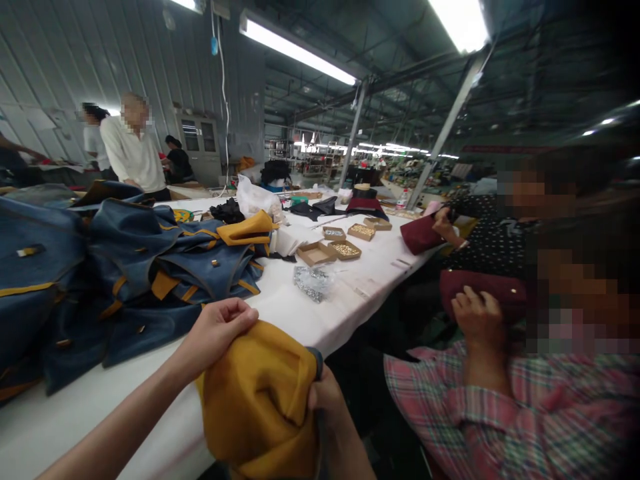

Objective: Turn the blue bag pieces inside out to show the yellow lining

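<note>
A mustard-yellow fabric bag (250,393) with a strip of dark blue at its right edge hangs between my hands, over the near edge of the table. My left hand (225,327) pinches its upper left edge, thumb and fingers closed on the cloth. On the other side my right hand (325,393) grips the right edge by the blue strip; part of its fingers is hidden behind the fabric. Beyond my left arm lies a heap of dark blue bags (145,260) with yellow trim.
Small cardboard boxes of metal fittings (345,250) and a clear plastic bag of fittings (313,283) lie on the white table (270,287). To the right, two seated co-workers hold maroon pieces (480,293). Other people stand at the far left.
</note>
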### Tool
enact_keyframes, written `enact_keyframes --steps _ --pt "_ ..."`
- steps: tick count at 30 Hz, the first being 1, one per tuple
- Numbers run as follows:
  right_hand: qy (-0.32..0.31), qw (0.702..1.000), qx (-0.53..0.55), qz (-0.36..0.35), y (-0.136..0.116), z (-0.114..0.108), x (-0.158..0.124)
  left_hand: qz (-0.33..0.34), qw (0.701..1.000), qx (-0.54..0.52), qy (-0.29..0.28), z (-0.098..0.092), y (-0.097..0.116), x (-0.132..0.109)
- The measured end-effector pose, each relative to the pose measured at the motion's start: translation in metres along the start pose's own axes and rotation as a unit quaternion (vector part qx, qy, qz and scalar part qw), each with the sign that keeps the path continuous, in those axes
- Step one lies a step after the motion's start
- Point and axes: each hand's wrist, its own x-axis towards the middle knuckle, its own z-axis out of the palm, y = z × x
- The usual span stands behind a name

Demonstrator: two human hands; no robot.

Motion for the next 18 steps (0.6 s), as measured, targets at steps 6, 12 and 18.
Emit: enact_keyframes --steps 6,12,18 --pt "0.074 0.996 0.014 -0.044 -0.001 0.009 0.008 0.165 0.942 0.261 0.131 -0.011 -0.002 -0.012" --pt "0.087 0.995 0.009 -0.057 -0.010 0.012 0.005 0.170 0.954 0.248 0.007 0.008 0.031 -0.067" --pt "0.092 0.992 0.045 -0.068 0.018 0.021 0.009 0.062 0.991 0.082 -0.084 0.035 0.003 -0.055"
